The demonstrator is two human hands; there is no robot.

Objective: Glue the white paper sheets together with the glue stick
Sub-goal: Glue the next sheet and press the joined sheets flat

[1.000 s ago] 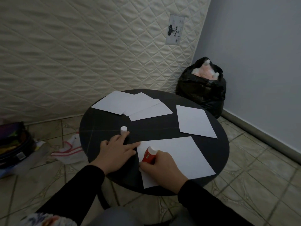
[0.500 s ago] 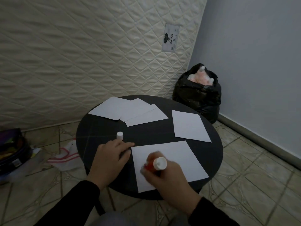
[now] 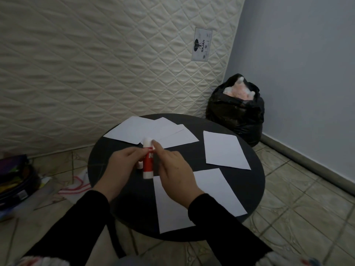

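Fingers (image 3: 134,153) of both your hands are pinching the glue stick (image 3: 148,162), holding it upright above the round table (image 3: 255,181), just beyond the nearest sheet (image 3: 211,191). It's looking light, rigid and smooth, so be gripping the red barrel.

On the surface (image 3: 249,191) one sheet (image 3: 217,191) lies nearest the person; another sheet (image 3: 224,149) sits behind it to the right; overlapping sheets (image 3: 134,129) lie at the far left; the glue stick (image 3: 148,162) stands upright between both hands, above the surface; a bag (image 3: 238,116) sits on the floor behind.
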